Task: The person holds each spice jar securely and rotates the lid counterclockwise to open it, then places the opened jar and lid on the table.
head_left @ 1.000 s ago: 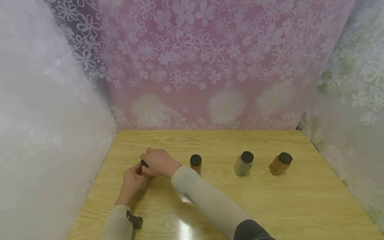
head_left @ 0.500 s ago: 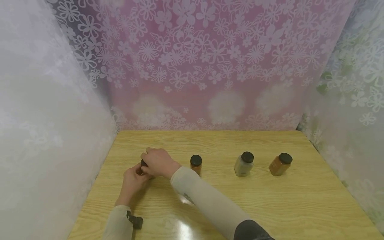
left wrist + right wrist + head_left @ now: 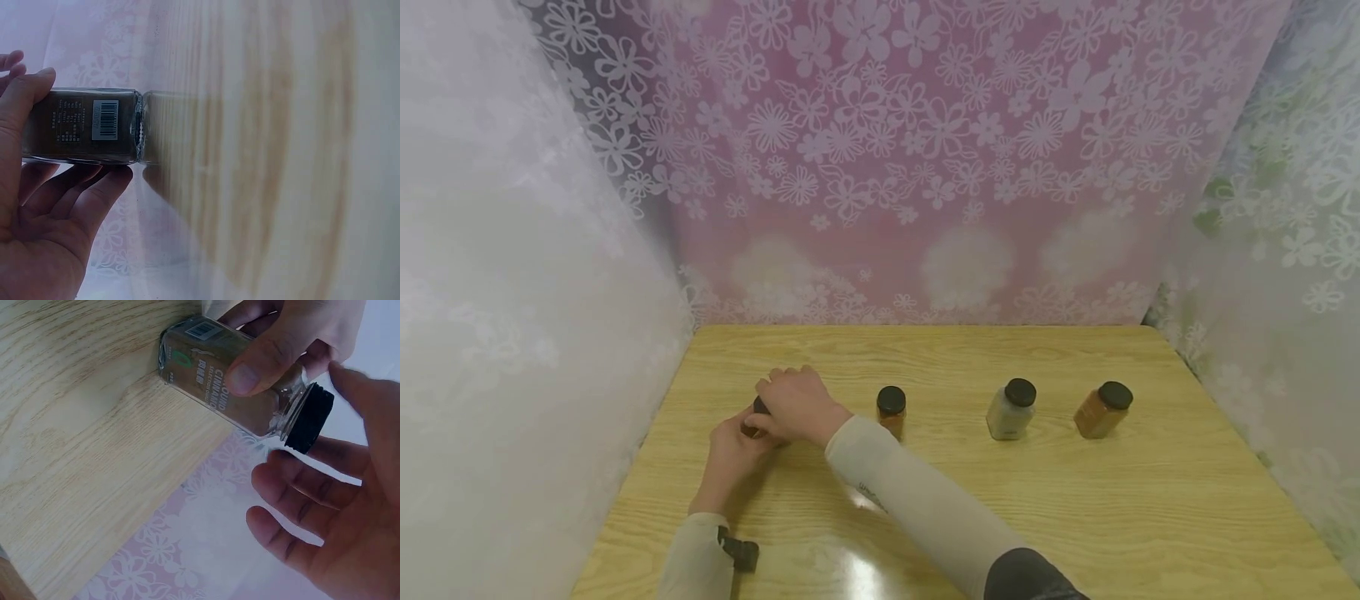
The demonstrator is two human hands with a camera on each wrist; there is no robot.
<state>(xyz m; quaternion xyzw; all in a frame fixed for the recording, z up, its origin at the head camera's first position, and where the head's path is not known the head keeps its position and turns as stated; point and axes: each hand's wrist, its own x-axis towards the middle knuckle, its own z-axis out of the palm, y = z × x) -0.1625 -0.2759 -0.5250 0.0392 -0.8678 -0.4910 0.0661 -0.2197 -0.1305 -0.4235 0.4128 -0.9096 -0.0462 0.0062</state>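
Observation:
A clear spice jar (image 3: 187, 359) labelled as ground cinnamon, filled with brown powder, stands upright on the table's left side. My left hand (image 3: 733, 450) grips its body, thumb on one face and fingers behind. In the left wrist view the jar (image 3: 78, 128) shows a barcode, and its base meets the tabletop. A black lid (image 3: 310, 419) tops it. Around that lid is my right hand (image 3: 801, 404), thumb on one side and the loosely extended fingers (image 3: 294, 519) on the other, with gaps visible between hand and lid in the right wrist view.
Just right of the hands stands an orange-brown spice jar (image 3: 891, 410) with a black lid. Farther right are a pale grey jar (image 3: 1009, 415) and another orange-brown jar (image 3: 1099, 414). Floral curtains (image 3: 925, 167) enclose the wooden table (image 3: 1112, 517) at the back and both sides.
The right hand's fingers have loosened and shifted slightly up around the lid, its thumb now showing more. The left hand and the jar keep their place.

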